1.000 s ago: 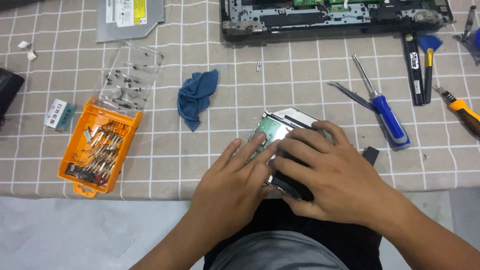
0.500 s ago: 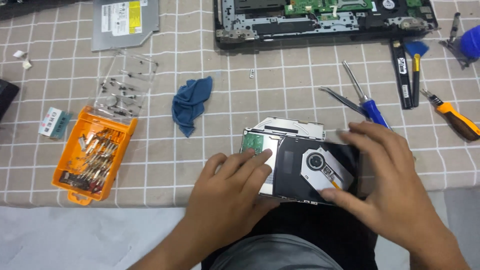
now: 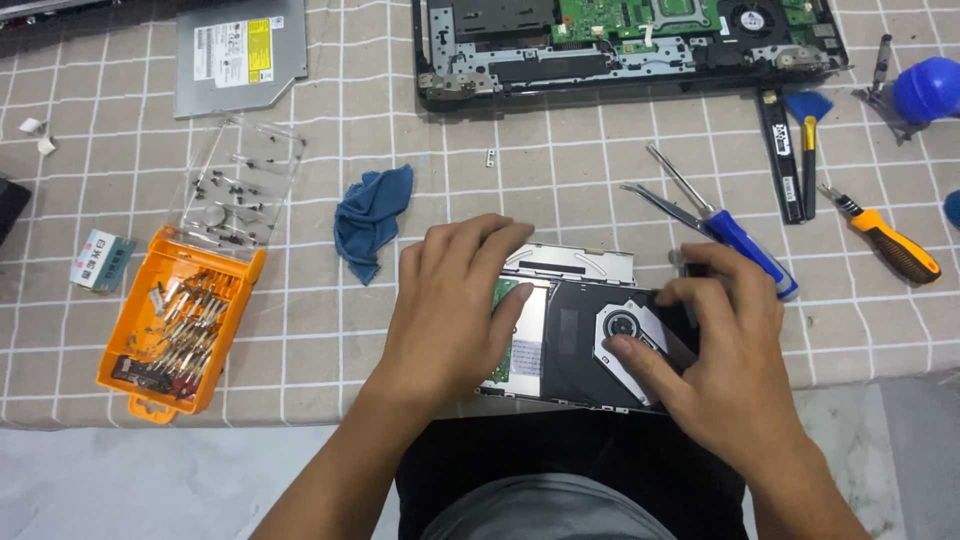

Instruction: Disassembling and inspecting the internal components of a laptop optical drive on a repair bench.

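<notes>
A slim optical disc drive (image 3: 575, 335) lies at the table's near edge with its black tray pulled out to the right, showing the round spindle. My left hand (image 3: 455, 300) presses flat on the drive's metal body at its left end. My right hand (image 3: 715, 350) grips the black tray at its right end, fingers curled over the edge near the spindle.
An opened laptop chassis (image 3: 630, 45) lies at the back. A second silver drive (image 3: 240, 55) is at back left. An orange bit case (image 3: 180, 320) with its clear lid open, a blue cloth (image 3: 370, 220), a blue screwdriver (image 3: 735, 240), tweezers, an orange screwdriver (image 3: 890, 245) and black pry tools sit around.
Both hands were together on the closed drive. Since then my right hand has drawn the black tray out to the right, exposing the spindle, while my left hand has stayed on the body.
</notes>
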